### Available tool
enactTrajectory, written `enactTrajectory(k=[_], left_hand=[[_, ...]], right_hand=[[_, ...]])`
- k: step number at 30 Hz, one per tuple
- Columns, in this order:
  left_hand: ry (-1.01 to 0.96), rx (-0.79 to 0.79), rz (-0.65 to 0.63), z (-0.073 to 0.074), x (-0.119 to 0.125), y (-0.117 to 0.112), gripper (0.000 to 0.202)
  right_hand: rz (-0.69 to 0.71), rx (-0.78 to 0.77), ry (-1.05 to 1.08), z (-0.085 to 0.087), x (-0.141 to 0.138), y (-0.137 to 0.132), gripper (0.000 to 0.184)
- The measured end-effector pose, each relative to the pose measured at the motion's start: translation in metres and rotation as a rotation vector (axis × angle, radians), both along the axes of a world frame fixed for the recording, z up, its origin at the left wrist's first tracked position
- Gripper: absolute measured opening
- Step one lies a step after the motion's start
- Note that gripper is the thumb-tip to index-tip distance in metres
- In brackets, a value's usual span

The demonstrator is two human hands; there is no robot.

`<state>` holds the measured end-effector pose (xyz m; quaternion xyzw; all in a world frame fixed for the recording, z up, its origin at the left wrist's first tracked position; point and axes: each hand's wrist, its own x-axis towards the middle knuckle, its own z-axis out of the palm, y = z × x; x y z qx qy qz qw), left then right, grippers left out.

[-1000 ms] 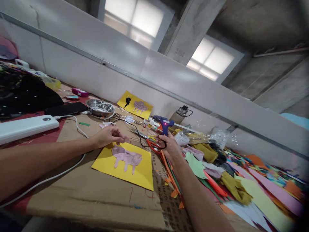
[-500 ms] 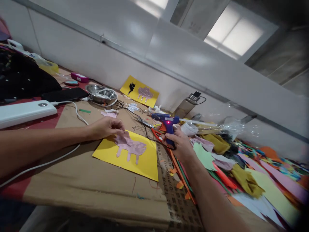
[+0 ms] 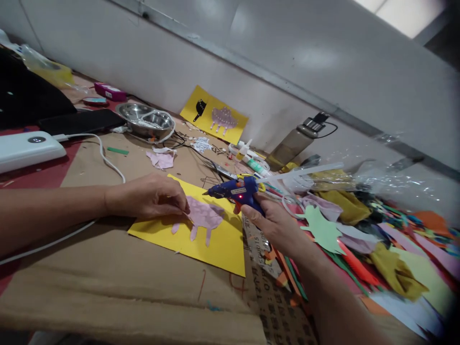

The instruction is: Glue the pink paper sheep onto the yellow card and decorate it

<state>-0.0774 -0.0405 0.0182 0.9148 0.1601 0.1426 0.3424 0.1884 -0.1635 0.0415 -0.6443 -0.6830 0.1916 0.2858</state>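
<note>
On the cardboard lies a yellow card [image 3: 215,254] bearing a pink cut-out with several leg-like strips [image 3: 206,215]. My left hand [image 3: 154,196] pinches the left edge of this pink cut-out over the card; its fingertips are closed together. Wrapped in my right hand [image 3: 269,218] is a blue hot glue gun [image 3: 235,189], its red light lit and a long clear glue stick coming out of the back. The nozzle points left, just above the far edge of the cut-out, apart from it.
A finished-looking yellow card [image 3: 215,115] leans at the wall beside a grey bottle [image 3: 293,143]. Steel bowl [image 3: 143,120], white power bank [image 3: 32,148] and its cable lie left. Scissors [image 3: 219,167] sit behind the glue gun. Felt and paper scraps [image 3: 323,230] pile up right.
The glue gun has come left and down, its nozzle now over the yellow card. My left hand still holds the pink cut-out's edge. The camera view has tilted downward.
</note>
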Motion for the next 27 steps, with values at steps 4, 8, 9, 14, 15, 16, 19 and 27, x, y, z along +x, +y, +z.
enactTrajectory(k=[4,8,9,14,15,16,19,27], left_hand=[[-0.029,-0.026,0.236,-0.001,0.003,0.002,0.020],[-0.067,-0.227,0.368,-0.002,0.010,0.005,0.023],[-0.079,-0.290,0.376,-0.002,0.012,0.006,0.023],[-0.127,-0.348,0.356,-0.004,0.014,0.007,0.025],[-0.148,-0.265,0.345,-0.004,0.013,0.006,0.024],[-0.185,-0.152,0.323,-0.004,0.013,0.006,0.021],[-0.316,0.216,0.219,-0.006,0.013,0.006,0.014],[-0.242,0.483,0.119,-0.013,0.021,0.010,0.017]], right_hand=[[0.008,0.020,-0.024,0.001,0.000,-0.001,0.029],[-0.015,0.022,-0.054,0.000,0.001,-0.001,0.027],[-0.015,0.021,-0.055,0.000,0.001,-0.002,0.027],[-0.003,0.019,-0.040,0.001,0.002,-0.001,0.026],[0.000,0.015,-0.035,0.002,0.002,-0.001,0.027],[0.002,0.007,-0.032,0.003,0.002,-0.002,0.027],[0.011,-0.022,-0.033,0.007,0.001,-0.003,0.028],[0.019,-0.007,-0.025,0.009,-0.002,-0.004,0.028]])
